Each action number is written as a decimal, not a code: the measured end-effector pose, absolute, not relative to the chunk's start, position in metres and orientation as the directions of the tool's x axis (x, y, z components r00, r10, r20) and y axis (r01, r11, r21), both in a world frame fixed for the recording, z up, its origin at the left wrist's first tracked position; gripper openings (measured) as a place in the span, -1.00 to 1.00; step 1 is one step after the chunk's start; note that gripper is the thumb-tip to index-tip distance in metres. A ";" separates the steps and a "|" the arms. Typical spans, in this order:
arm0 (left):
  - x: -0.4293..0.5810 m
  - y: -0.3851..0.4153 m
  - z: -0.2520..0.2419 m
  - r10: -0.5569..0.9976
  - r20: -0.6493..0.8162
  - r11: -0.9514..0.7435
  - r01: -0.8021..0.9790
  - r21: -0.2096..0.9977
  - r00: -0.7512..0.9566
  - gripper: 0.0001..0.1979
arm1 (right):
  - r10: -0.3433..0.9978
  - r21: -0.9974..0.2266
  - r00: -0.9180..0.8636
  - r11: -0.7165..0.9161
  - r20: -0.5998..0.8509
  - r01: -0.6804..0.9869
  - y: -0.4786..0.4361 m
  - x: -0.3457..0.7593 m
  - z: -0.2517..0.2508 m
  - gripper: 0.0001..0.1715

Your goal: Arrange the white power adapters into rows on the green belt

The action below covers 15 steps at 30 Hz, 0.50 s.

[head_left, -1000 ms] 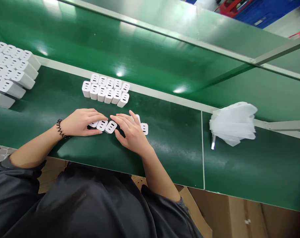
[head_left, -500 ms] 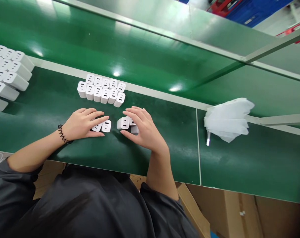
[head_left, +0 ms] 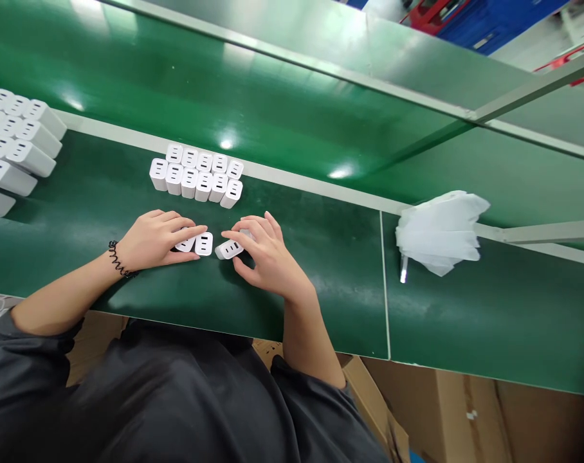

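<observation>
My left hand (head_left: 155, 239) lies curled over a few white charger plugs (head_left: 199, 244) on the green bench top (head_left: 321, 283), thumb and fingers closed on them. Just to the right, my right hand (head_left: 265, 257) covers more white plugs and pinches one charger plug (head_left: 229, 249) between fingertips and thumb. That plug is tilted and sits a small gap away from the left group. Behind both hands, two neat rows of upright white plugs (head_left: 198, 175) stand near the pale rail.
A larger block of white plugs (head_left: 17, 145) fills the far left. A bundle of clear plastic bags (head_left: 439, 233) lies at the right by a metal rail (head_left: 538, 230). Cardboard boxes (head_left: 465, 411) sit below the bench edge.
My right hand drew away rightward with some plugs, then came back leftward, bringing one plug close to the left group. The left hand stayed put.
</observation>
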<state>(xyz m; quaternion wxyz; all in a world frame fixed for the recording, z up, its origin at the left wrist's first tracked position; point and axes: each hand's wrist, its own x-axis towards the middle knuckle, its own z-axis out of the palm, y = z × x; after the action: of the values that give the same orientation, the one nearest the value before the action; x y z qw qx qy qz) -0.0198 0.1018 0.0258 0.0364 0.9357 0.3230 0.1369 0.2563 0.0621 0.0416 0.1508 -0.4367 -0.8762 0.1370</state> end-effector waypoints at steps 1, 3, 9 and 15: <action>-0.020 0.102 0.026 0.609 0.241 -0.793 0.588 0.158 0.756 -0.50 | 0.810 -0.358 -0.569 0.579 0.146 0.733 0.062 0.255 0.040 -0.58; -0.020 0.102 0.025 0.590 0.253 -0.807 0.569 0.157 0.767 -0.51 | 0.800 -0.348 -0.581 0.592 0.148 0.727 0.061 0.251 0.037 -0.54; -0.020 0.100 0.024 0.578 0.256 -0.816 0.558 0.153 0.775 -0.51 | 0.839 -0.426 -0.498 0.542 0.220 0.724 0.064 0.264 0.048 -0.37; -0.014 0.098 0.024 0.562 0.280 -0.827 0.540 0.159 0.778 -0.52 | 0.891 -0.460 -0.452 0.416 0.036 0.784 0.072 0.299 0.047 -0.36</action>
<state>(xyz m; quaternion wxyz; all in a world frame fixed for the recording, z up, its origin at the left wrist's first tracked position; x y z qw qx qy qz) -0.0142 0.0980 0.0243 0.0351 0.9423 0.2923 0.1593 0.2986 0.0718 0.0470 0.1390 -0.5048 -0.8299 0.1928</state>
